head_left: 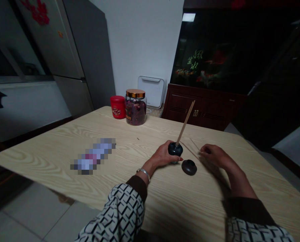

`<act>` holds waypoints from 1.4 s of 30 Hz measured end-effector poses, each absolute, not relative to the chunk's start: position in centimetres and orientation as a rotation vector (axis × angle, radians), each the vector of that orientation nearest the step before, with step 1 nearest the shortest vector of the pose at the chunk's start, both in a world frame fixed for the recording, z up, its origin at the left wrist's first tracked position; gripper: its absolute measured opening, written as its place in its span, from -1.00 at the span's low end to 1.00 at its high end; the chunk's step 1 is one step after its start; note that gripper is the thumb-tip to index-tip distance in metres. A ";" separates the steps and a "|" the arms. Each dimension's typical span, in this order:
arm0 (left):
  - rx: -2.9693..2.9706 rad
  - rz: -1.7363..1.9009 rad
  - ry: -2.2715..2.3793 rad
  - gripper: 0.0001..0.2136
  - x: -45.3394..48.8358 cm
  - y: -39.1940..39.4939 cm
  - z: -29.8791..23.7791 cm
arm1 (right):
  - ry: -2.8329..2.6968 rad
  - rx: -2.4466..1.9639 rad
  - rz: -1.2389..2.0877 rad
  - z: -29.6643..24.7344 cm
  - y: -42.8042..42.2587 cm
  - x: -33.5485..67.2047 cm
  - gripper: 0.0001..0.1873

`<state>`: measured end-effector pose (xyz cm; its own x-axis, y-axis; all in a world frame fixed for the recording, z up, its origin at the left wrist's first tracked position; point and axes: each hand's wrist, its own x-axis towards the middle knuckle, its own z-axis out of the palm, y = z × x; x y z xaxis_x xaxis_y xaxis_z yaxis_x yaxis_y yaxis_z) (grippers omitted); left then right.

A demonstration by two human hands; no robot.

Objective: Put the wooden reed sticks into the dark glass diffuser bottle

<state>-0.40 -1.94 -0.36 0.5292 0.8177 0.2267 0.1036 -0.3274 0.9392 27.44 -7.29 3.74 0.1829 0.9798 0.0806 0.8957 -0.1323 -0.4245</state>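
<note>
My left hand wraps around a small, round, dark glossy bottle standing on the table. Several thin wooden sticks rise from the bottle's mouth in a tight bundle, leaning to the right. To the right, my right hand is closed in a pinch just above the tabletop. A thin wooden stick runs from its fingertips toward the bottle, with a second fine line beside it that could be another stick. Between the hands lies a dark round lid with a raised knob.
The wood-grain table holds a red canister and a copper-lidded jar at the far side. On the left lies a pixelated flat object. A small dark bit sits mid-table. Behind stands a fish tank cabinet.
</note>
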 end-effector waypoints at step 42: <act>1.753 0.889 0.772 -0.31 -0.4 -2.2 0.0 | -1.945 -2.421 0.235 3.3 -7.6 24.9 -0.86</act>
<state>-0.41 -2.19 0.00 0.5289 0.8206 0.2164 0.0983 -0.3125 0.9448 24.87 -7.60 3.27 0.2088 0.9728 -0.1002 0.9687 -0.2198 -0.1154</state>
